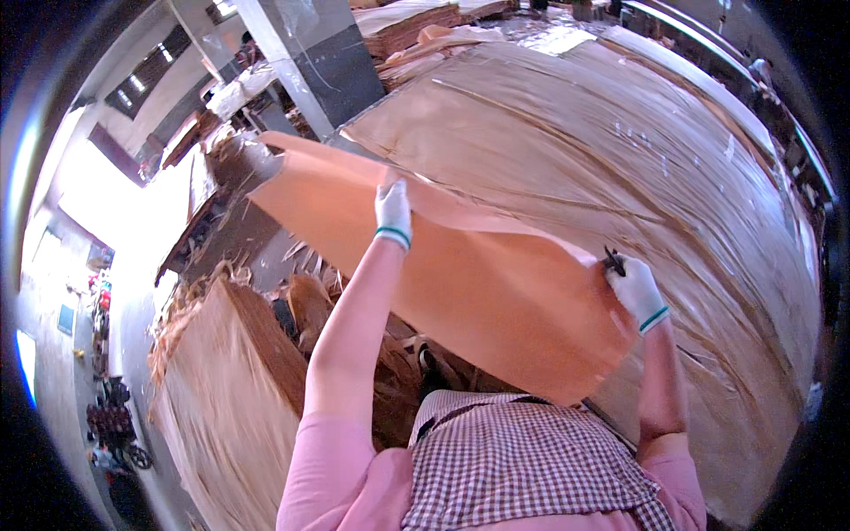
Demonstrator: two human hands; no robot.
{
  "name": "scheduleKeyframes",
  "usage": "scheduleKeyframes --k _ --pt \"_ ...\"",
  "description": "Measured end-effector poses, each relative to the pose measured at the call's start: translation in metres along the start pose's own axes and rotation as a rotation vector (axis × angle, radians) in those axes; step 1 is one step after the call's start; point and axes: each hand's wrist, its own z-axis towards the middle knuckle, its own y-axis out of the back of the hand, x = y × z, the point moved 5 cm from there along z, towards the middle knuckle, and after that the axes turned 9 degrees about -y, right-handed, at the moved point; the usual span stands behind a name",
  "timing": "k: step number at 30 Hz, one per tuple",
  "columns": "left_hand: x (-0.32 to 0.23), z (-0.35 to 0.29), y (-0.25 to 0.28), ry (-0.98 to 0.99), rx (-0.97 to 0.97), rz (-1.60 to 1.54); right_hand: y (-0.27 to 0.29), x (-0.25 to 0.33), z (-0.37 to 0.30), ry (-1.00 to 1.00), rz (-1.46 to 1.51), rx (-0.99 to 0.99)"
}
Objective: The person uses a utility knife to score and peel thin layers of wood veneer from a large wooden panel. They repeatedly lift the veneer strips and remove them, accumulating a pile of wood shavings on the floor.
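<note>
A large, thin orange-brown wood veneer sheet [478,283] hangs tilted in front of me, its upper edge curling over. My left hand [392,211], in a white glove with a green cuff, is closed on that upper edge near its middle. My right hand [634,288], gloved the same way, is closed at the sheet's right end. A small black tool [613,261] sticks out of the right hand's fingers; its kind is too small to make out. Behind the sheet lies a broad stack of pale veneer [567,133], its top layer wrinkled.
A second veneer stack [221,380] with ragged edges stands at my left. Torn veneer scraps [390,389] lie between the stacks by my feet. A grey and white pillar [310,66] rises at the far left-centre. A parked motorbike [115,425] stands at the lower left.
</note>
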Motion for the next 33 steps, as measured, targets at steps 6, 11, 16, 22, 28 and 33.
scheduleKeyframes --k 6,11,16,22,28,33 --pt "0.097 0.154 -0.001 0.101 0.077 0.097 -0.089 0.025 0.099 -0.196 0.003 -0.077" --pt "0.139 0.200 -0.005 0.252 0.351 0.352 -0.148 0.019 0.152 -0.369 -0.074 -0.097" --pt "0.212 0.203 0.061 0.397 0.675 0.285 -0.179 0.021 0.181 -0.258 -0.147 -0.323" --pt "0.103 0.121 0.079 -0.553 1.117 0.963 -0.146 -0.006 0.083 -0.587 0.728 -0.765" --pt "0.136 0.026 0.087 -0.713 1.359 1.350 -0.212 -0.007 -0.102 -1.022 1.021 -0.601" --pt "0.151 0.020 0.092 -0.673 1.385 1.542 -0.277 0.027 -0.140 -1.222 0.908 -0.124"
